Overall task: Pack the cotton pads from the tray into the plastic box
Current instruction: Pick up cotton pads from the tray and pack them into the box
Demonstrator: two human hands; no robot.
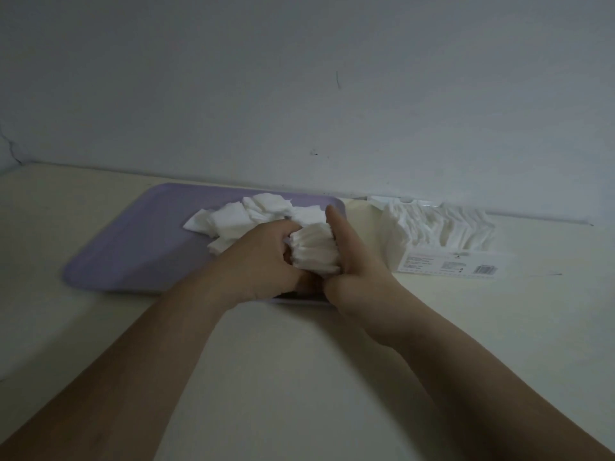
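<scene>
A cream table meets a plain wall along its back edge. On the left half, close to that back edge, lies a lavender tray with its long axis running left to right; its left part is bare. Loose cotton pads lie in a ragged heap toward the tray's far right corner, overlapping at mixed angles.

Over the tray's near right corner, the left hand curls its fingers round the left side of a stack of pads. The stack stands on edge, with the layers' edges facing up, and it seems to run from the tray's far side toward its near edge, fanned a little. The right hand clasps the stack's right side with the thumb stretched up along it. Its other fingers are hidden beneath, so both hands squeeze the stack between them. The hands hide the tray's near right corner.

Right of the tray and apart from it, the clear plastic box sits by the table's back edge, long axis left to right. It has a printed label with a barcode on its near side. White pads already stand packed inside it, leaning in rows.
</scene>
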